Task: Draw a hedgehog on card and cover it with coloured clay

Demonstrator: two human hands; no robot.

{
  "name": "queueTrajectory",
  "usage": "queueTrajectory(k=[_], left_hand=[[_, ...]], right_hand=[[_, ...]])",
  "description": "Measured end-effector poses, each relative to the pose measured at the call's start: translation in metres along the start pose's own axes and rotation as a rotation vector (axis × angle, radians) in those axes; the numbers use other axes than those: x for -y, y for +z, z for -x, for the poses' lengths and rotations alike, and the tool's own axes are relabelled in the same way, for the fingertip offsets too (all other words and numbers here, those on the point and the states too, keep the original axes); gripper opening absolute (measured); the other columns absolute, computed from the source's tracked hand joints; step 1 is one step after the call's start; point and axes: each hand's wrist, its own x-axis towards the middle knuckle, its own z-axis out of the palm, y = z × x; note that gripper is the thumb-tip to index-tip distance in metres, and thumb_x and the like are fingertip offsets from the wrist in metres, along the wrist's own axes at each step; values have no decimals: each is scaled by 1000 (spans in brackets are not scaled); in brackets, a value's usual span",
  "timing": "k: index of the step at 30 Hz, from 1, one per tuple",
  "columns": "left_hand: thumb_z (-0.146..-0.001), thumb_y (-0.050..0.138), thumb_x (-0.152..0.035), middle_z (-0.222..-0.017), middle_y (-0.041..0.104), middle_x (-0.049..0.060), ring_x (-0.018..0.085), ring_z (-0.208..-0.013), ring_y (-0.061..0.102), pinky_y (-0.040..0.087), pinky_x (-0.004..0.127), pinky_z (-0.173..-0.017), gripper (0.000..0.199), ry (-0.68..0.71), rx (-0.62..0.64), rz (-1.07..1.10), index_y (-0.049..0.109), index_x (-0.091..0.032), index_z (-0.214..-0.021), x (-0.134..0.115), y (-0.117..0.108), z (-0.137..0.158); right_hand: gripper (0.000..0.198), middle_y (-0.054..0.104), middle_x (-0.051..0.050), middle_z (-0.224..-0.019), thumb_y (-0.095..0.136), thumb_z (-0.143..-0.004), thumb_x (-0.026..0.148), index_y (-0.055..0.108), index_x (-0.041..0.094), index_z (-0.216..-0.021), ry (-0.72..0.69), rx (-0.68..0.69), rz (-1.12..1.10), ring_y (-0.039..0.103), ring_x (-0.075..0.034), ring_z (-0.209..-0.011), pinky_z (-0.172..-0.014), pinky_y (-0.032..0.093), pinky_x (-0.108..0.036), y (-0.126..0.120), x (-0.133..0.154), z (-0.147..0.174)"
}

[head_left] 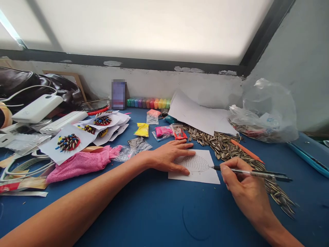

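Observation:
A small white sheet of paper (pixel 180 176) lies on the blue table, bearing a pen outline of a rounded, hedgehog-like animal (pixel 199 164) filled with short strokes. My left hand (pixel 171 156) rests flat on the sheet's left part, fingers spread, covering some of the drawing. In my right hand (pixel 246 187) is a black pen (pixel 253 172), its tip at the right end of the outline. Sunflower seeds (pixel 221 145) lie in a long pile behind and beside my right hand, with an orange stick-like object (pixel 246 151) on top.
Packets of yellow clay (pixel 142 129) and pink clay (pixel 163 131) lie behind my left hand. Seed-covered paper pieces (pixel 69 142), a pink cloth (pixel 84 164) and white power banks (pixel 38 109) crowd the left. A phone (pixel 118 94), paper sheets (pixel 195 109) and a plastic bag (pixel 269 109) line the back.

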Motion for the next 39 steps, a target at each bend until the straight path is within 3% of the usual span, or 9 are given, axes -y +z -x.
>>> queueTrajectory(k=[6, 15, 39], left_hand=[[-87, 52, -67, -162, 19, 4, 28, -151, 13, 13, 46, -122, 76, -4, 4, -10, 36, -27, -150, -2, -1, 0], [-86, 54, -66, -162, 16, 4, 28, -151, 12, 13, 45, -122, 77, -3, 5, -18, 36, -27, -150, 1, 1, -2], [-87, 51, -67, -163, 12, 6, 26, -152, 6, 9, 43, -122, 80, -3, 47, -37, 33, -22, -151, 3, 1, -3]], right_hand=[[24, 45, 4, -49, 52, -81, 40, 51, 25, -62, -2, 23, 11, 42, -11, -39, -35, 32, -25, 1, 0, 3], [25, 56, 3, -60, 52, -91, 46, 55, 24, -79, 13, 267, -156, 54, -13, -50, -46, 46, -24, 23, 8, 16], [26, 52, 4, -61, 48, -93, 46, 56, 24, -81, -41, 302, -73, 48, -12, -49, -47, 41, -25, 31, 9, 15]])
